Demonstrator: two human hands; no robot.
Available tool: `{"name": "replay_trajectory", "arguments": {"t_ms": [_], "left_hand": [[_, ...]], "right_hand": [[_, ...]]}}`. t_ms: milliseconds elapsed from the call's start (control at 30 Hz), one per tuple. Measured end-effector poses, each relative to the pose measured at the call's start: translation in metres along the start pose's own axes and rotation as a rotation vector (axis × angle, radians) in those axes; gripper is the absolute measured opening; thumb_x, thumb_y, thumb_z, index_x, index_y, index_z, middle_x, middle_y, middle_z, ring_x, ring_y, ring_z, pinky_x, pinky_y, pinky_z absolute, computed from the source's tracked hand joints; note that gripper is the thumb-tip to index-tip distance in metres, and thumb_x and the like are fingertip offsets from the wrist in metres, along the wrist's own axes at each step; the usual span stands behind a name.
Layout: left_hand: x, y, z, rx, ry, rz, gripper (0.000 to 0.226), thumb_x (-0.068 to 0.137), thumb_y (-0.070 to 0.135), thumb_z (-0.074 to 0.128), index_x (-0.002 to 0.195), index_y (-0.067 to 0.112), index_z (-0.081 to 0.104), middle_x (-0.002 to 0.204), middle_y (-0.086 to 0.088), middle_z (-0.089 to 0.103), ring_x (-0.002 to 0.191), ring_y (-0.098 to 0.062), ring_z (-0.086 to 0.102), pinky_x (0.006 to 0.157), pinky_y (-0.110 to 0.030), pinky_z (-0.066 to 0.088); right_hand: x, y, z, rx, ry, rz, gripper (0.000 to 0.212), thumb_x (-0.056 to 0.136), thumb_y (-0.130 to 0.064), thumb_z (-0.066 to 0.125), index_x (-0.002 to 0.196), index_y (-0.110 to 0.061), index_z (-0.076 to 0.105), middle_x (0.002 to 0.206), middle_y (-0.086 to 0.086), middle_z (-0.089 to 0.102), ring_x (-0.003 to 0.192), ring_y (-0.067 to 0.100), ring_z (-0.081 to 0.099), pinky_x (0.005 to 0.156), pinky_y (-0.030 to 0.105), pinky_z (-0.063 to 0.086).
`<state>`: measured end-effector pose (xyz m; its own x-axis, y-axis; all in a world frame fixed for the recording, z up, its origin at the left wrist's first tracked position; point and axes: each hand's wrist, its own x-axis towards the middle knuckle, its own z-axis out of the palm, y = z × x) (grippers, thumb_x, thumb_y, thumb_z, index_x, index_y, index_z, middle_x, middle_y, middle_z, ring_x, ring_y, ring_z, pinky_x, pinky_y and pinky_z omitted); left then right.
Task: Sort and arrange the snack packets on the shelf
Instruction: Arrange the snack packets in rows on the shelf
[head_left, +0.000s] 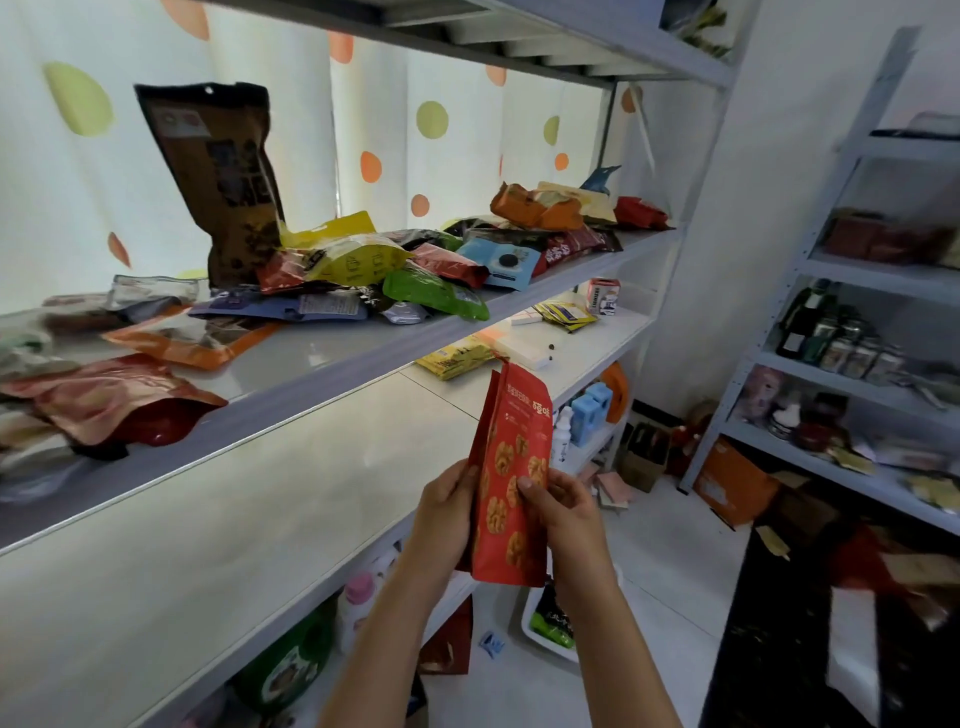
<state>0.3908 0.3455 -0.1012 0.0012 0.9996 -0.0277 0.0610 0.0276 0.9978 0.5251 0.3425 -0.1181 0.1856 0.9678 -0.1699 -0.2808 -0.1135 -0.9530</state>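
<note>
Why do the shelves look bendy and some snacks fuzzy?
Head view: the wide lens bows the shelf edge; packets at the left edge smear into blur, the red walnut packet held in both hands stays sharp, and daylight through the dotted curtain washes out the back.

Left-edge packets (31, 364) blurred, cropped

red packet (511, 467): glossy plastic film, smooth where my hands grip it
shelf (322, 358): smooth, slightly shiny white board with a matt grey edge
brown packet (223, 176): matt, paper-like
yellow packet (358, 257): shiny, crinkled foil-like plastic
curtain (374, 119): soft matt cloth
</note>
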Motion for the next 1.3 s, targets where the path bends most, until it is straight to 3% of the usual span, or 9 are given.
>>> {"name": "replay_trajectory", "arguments": {"t_ms": [133, 300, 400, 467, 633, 833, 967, 1133, 1300], "left_hand": [[0.010, -0.006, 0.019, -0.032, -0.024, -0.013, 0.025, 0.102, 0.028, 0.045, 0.100, 0.027, 0.069, 0.087, 0.003, 0.076, 0.075, -0.014, 0.073, 0.066, -0.024, 0.057], [0.027, -0.006, 0.059, -0.061, -0.125, -0.042, 0.025, 0.099, 0.020, 0.051, 0.085, 0.025, 0.071, 0.078, 0.003, 0.075, 0.070, -0.016, 0.072, 0.070, -0.030, 0.058], [0.037, -0.003, 0.093, -0.029, -0.198, 0.014, 0.024, 0.098, 0.018, 0.053, 0.083, 0.026, 0.070, 0.069, 0.011, 0.070, 0.056, -0.002, 0.067, 0.054, -0.012, 0.050], [0.045, 0.002, 0.120, -0.008, -0.229, 0.025, 0.022, 0.097, 0.019, 0.055, 0.083, 0.024, 0.070, 0.069, 0.009, 0.071, 0.054, -0.002, 0.066, 0.050, -0.010, 0.048], [0.071, 0.002, 0.196, 0.111, -0.226, 0.083, 0.010, 0.089, 0.027, 0.066, 0.083, 0.021, 0.061, 0.086, -0.003, 0.071, 0.075, -0.018, 0.069, 0.070, -0.040, 0.057], [0.098, 0.003, 0.281, 0.214, -0.326, 0.225, 0.013, 0.086, 0.016, 0.068, 0.080, 0.024, 0.059, 0.082, 0.005, 0.068, 0.075, -0.011, 0.066, 0.070, -0.038, 0.056], [0.116, -0.008, 0.320, 0.141, -0.457, 0.157, 0.014, 0.091, 0.008, 0.062, 0.090, 0.021, 0.066, 0.088, 0.010, 0.069, 0.077, -0.009, 0.070, 0.067, -0.035, 0.060], [0.151, -0.035, 0.356, 0.102, -0.536, -0.003, 0.011, 0.096, 0.010, 0.056, 0.101, 0.015, 0.065, 0.099, -0.003, 0.070, 0.082, -0.011, 0.070, 0.062, -0.023, 0.057], [0.189, -0.060, 0.375, 0.079, -0.558, -0.161, 0.012, 0.099, 0.013, 0.053, 0.107, 0.012, 0.062, 0.092, -0.004, 0.070, 0.073, -0.007, 0.069, 0.059, -0.022, 0.056]], "right_hand": [[0.004, -0.002, -0.020, -0.023, 0.092, -0.011, 0.037, 0.082, -0.025, 0.077, 0.114, -0.018, 0.058, 0.110, 0.002, 0.070, 0.094, 0.019, 0.071, 0.075, 0.033, 0.057], [0.010, -0.012, -0.060, -0.028, 0.233, -0.064, 0.032, 0.084, -0.020, 0.076, 0.110, -0.017, 0.058, 0.105, 0.002, 0.072, 0.090, 0.017, 0.072, 0.071, 0.029, 0.056], [0.015, -0.020, -0.092, -0.061, 0.330, -0.086, 0.029, 0.084, -0.019, 0.076, 0.107, -0.015, 0.058, 0.102, 0.002, 0.073, 0.087, 0.017, 0.073, 0.070, 0.030, 0.057], [0.021, -0.027, -0.118, -0.099, 0.389, -0.105, 0.028, 0.084, -0.020, 0.076, 0.105, -0.014, 0.059, 0.101, 0.003, 0.073, 0.089, 0.019, 0.072, 0.074, 0.034, 0.058], [0.036, -0.052, -0.184, -0.188, 0.510, -0.166, 0.024, 0.085, -0.023, 0.076, 0.102, -0.012, 0.062, 0.098, 0.003, 0.073, 0.086, 0.018, 0.072, 0.073, 0.034, 0.058], [0.067, -0.071, -0.259, -0.248, 0.620, -0.178, 0.020, 0.084, -0.026, 0.077, 0.094, -0.018, 0.062, 0.095, -0.001, 0.073, 0.081, 0.013, 0.072, 0.065, 0.027, 0.054], [0.092, -0.066, -0.300, -0.222, 0.613, -0.152, 0.021, 0.085, -0.026, 0.075, 0.098, -0.017, 0.061, 0.096, -0.003, 0.073, 0.082, 0.012, 0.072, 0.068, 0.030, 0.056], [0.134, -0.047, -0.340, -0.196, 0.600, -0.068, 0.023, 0.087, -0.026, 0.074, 0.100, -0.012, 0.061, 0.098, 0.002, 0.074, 0.085, 0.017, 0.073, 0.079, 0.042, 0.060], [0.181, -0.031, -0.357, -0.170, 0.591, 0.001, 0.018, 0.088, -0.020, 0.073, 0.098, -0.011, 0.061, 0.097, 0.003, 0.074, 0.082, 0.015, 0.073, 0.067, 0.029, 0.057]]}}
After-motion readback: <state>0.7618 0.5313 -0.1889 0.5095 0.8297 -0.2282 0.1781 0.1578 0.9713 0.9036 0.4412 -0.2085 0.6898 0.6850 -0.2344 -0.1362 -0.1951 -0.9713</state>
